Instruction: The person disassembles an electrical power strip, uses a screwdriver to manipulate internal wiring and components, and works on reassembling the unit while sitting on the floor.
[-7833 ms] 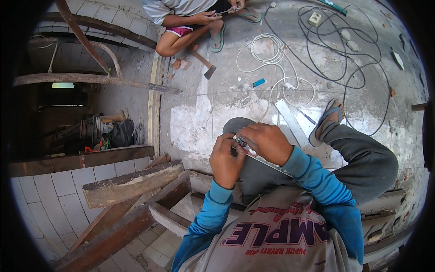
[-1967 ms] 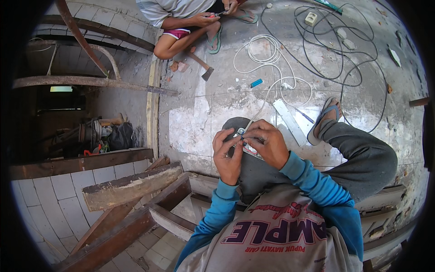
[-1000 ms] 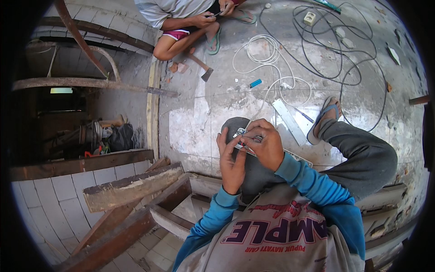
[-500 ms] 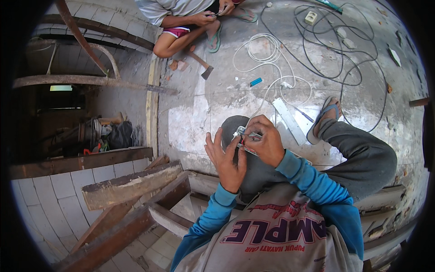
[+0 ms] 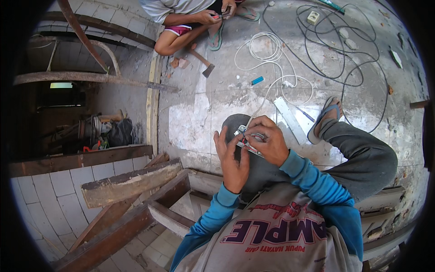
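Note:
Over my bent knee rests a long white electrical housing (image 5: 253,151), its open inside showing thin red and dark wires (image 5: 244,139). My right hand (image 5: 270,139) is closed, thumb and index finger pinching at the wires from the right. On the other side, my left hand (image 5: 233,164) pinches at the same wires with thumb and index finger, other fingers raised. The fingertips partly hide the wires and any small part between them. A white cable (image 5: 256,110) runs into the housing's far end from the floor.
A white strip-shaped cover (image 5: 290,120) and a screwdriver (image 5: 306,114) lie beyond my knee. Farther off are a blue lighter-like object (image 5: 257,80), coiled white cable (image 5: 258,58), black cord (image 5: 317,72) with a socket (image 5: 313,17), and a hatchet (image 5: 207,69). Another person (image 5: 181,20) sits opposite. Wooden frames (image 5: 131,181) stand left.
My hands stay at the wires, with small finger shifts; the right hand has moved slightly rightward. The other person's hands have shifted, and a red item shows in them now.

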A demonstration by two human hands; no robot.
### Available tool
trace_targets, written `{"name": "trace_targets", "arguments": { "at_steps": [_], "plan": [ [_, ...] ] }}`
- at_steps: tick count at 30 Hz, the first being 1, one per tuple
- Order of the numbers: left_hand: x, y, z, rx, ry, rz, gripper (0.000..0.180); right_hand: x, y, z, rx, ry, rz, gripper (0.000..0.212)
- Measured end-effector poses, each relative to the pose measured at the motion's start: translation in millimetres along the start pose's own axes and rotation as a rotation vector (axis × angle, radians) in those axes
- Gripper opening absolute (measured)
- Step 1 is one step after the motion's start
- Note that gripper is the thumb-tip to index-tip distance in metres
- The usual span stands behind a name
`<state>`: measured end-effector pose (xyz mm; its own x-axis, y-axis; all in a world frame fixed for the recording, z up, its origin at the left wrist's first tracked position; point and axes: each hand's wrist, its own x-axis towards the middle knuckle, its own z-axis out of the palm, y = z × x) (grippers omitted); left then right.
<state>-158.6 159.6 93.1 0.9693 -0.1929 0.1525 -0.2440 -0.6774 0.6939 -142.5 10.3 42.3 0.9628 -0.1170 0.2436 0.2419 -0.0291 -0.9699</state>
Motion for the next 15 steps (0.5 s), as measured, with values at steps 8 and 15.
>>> {"name": "trace_targets", "arguments": {
  "at_steps": [8,15],
  "plan": [
    [14.4,-5.3,-1.1,0.065,-0.028,0.035,0.024,1.0,3.8,-5.4,-0.149,-0.043,-0.087,0.017],
    [25.3,-17.6,-6.3,-0.138,-0.091,-0.010,0.022,1.8,-4.9,-1.4,-0.259,-0.019,-0.135,0.018]
  ]
}}
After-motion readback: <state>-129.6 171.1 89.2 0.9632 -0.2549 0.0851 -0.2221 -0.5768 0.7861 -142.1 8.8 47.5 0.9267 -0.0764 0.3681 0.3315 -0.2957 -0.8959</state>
